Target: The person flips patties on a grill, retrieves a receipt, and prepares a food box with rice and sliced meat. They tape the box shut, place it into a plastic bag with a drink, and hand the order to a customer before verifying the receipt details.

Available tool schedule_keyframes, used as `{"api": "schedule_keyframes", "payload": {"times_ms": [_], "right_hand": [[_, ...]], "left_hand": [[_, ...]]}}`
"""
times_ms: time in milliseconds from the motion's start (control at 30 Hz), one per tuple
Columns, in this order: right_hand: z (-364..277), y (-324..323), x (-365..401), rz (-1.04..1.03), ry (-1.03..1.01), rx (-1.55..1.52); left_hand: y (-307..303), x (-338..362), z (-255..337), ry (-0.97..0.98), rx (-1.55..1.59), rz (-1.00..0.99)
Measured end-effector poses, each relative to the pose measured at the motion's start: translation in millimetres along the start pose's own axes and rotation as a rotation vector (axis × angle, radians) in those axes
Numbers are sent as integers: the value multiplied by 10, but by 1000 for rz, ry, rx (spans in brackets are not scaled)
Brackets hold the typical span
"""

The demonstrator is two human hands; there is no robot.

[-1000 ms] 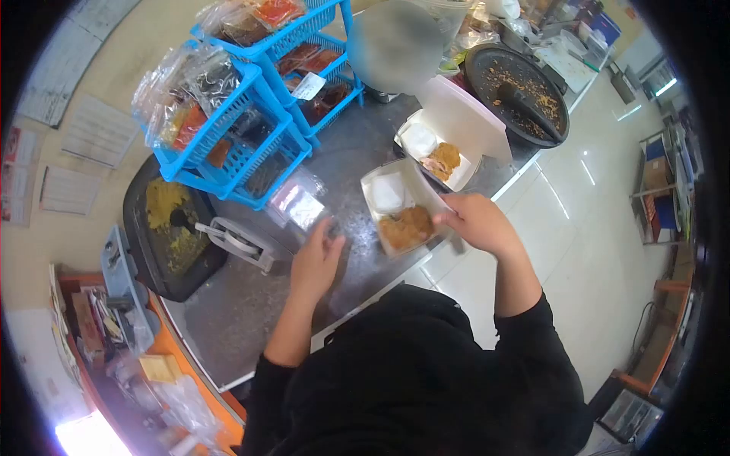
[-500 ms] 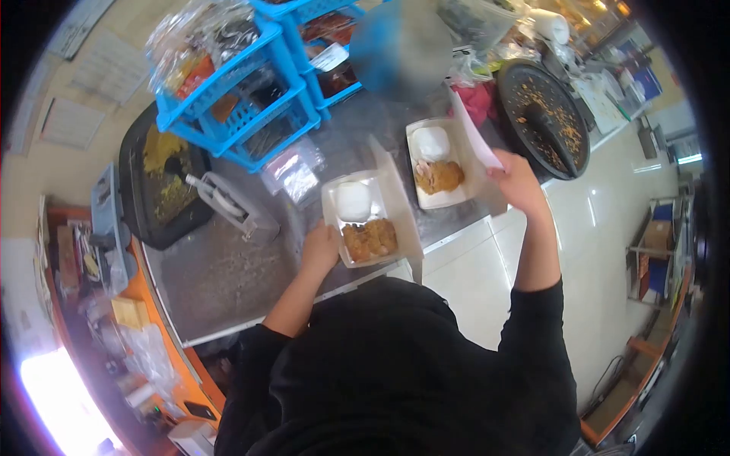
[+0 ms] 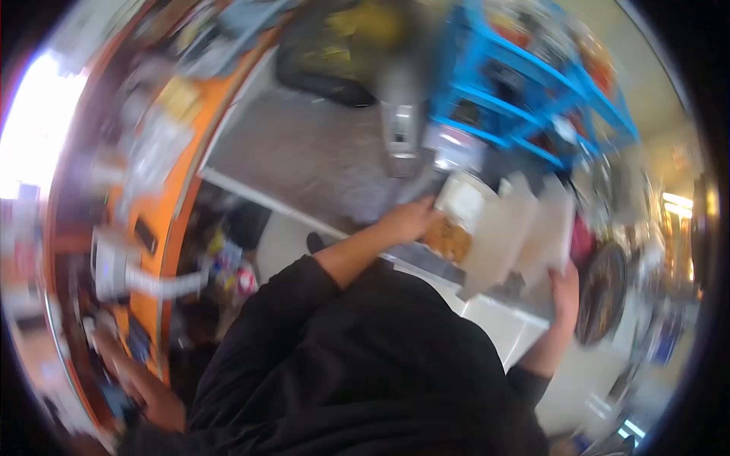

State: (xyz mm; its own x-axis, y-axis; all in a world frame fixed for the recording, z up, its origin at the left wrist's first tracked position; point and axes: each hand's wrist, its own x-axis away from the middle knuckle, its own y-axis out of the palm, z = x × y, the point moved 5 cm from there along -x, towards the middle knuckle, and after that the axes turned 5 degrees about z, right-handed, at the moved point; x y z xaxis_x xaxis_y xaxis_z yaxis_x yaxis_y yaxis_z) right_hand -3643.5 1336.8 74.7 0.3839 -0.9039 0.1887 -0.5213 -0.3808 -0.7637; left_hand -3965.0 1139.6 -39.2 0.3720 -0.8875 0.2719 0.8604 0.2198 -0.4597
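Observation:
A paper takeaway box (image 3: 487, 186) lies open on the dark counter, with white rice (image 3: 464, 201) and a browned, breaded fried piece (image 3: 447, 240) inside. My left hand (image 3: 411, 220) grips this box's left wall, fingers closed on it. To the right, the raised lid of a second takeaway box (image 3: 549, 228) hides that box's contents. My right hand (image 3: 564, 289) has its fingers closed on the edge of this lid. Motion blurs the whole view.
Blue stacked baskets (image 3: 502, 99) with packets stand behind the boxes. A dark tray with yellow food (image 3: 323, 57) and a grey metal holder (image 3: 401, 133) are left of them. A round dark pan (image 3: 602, 292) is at right. Another person's arm (image 3: 141, 380) shows lower left.
The view has swung left, so the counter and boxes appear further right and turned. Both hands stay at their boxes. The second box's contents have become hidden behind the lids.

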Motion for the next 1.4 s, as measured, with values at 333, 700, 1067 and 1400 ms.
{"api": "schedule_keyframes", "payload": {"times_ms": [333, 700, 1067, 1400], "right_hand": [[-2268, -49, 29, 234, -633, -180], [-4929, 2408, 1927, -855, -1668, 146], [-6212, 5011, 3620, -1137, -1951, 83], [-6274, 6117, 4404, -1384, -1487, -39]], "left_hand": [[-958, 1583, -994, -193, 551, 532], [-2720, 5406, -3618, -699, -103, 2200], [-3549, 5416, -3844, -146, 1397, 1748], [-3232, 5019, -3027, 315, 1664, 1499]]}}
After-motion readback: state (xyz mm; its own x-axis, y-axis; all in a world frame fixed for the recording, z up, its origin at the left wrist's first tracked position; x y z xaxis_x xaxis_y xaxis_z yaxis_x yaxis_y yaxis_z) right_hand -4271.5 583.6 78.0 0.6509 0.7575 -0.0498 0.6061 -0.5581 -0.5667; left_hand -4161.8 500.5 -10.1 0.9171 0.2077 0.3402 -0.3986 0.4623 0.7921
